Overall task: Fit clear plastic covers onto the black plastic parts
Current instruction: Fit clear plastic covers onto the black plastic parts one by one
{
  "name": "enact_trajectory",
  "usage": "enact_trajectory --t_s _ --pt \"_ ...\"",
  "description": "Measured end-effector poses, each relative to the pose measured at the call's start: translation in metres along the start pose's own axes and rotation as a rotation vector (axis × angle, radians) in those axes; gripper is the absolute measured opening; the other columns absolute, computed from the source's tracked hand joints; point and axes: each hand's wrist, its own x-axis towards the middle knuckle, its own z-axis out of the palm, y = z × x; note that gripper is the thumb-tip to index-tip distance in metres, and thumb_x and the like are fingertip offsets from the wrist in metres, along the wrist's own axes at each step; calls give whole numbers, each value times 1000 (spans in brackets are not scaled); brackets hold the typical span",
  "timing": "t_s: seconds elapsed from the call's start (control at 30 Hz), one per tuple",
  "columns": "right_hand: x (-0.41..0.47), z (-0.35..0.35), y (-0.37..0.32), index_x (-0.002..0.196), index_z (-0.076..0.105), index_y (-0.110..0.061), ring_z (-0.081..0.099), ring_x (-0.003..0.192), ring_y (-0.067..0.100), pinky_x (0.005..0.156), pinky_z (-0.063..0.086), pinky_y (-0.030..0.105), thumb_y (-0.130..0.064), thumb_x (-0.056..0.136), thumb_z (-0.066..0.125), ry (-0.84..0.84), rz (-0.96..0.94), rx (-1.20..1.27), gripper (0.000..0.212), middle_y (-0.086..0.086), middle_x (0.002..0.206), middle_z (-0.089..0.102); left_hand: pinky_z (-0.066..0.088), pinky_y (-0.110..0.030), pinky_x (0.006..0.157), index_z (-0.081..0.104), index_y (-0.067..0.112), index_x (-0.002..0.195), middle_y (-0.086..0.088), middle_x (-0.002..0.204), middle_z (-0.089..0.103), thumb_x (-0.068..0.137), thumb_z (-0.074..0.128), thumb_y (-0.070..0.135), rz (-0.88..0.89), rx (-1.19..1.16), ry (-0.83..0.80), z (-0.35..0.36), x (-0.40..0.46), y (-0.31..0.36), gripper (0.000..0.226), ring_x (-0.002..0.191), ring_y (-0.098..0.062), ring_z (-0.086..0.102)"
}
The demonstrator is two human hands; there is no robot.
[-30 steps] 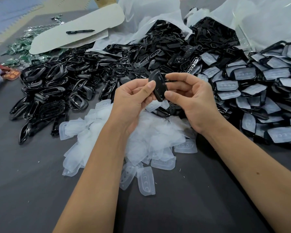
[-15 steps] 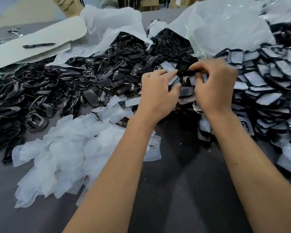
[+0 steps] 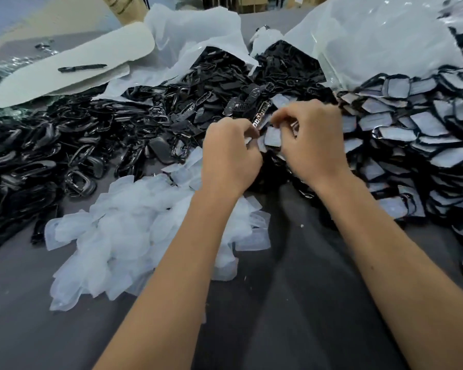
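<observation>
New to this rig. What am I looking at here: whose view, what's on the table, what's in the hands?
There is no robot: a person works with bare hands, and the one picture comes from a wide-angle camera on their head, looking forward and down.

On the dark table lie a heap of bare black plastic parts, a pile of clear plastic covers and, at right, a stack of covered parts. Farther back a pen rests on a pale sheet.

The left hand and right hand are curled together over a small piece; which hand grips it is hidden.
</observation>
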Motion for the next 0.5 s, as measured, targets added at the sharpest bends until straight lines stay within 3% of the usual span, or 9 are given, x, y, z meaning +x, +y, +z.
enact_trajectory --t_s 0.1,0.2,0.33,0.5 --pt "-5 20 -26 105 80 -13 67 98 23 90 52 39 -5 93 65 -204 -95 48 21 2 99 79 46 -36 96 79 16 103 -6 108 74 85 61 4 -88 97 63 -27 -9 -30 28 107 -27 63" --pt "-6 37 -48 110 78 -15 63 103 22 90 52 41 -10 94 68 -361 -167 41 20 1 102 76 43 -31 90 78 18 104 -9 111 69 82 55 -1 -237 203 163 -53 -18 -62 37 112 -33 57" --pt "-5 56 -73 125 72 -21 57 115 24 98 47 39 -30 94 75 -607 -259 -24 33 3 115 67 35 -31 100 72 23 123 -9 129 62 84 56 1 -393 357 100 -75 -25 -96 48 126 -34 48" --pt "-4 69 -83 115 76 -18 60 115 24 96 50 38 -25 92 77 -666 -206 1 24 3 115 69 34 -32 98 68 25 125 -11 131 55 85 61 3 -471 377 111 -86 -29 -109 47 125 -35 48"
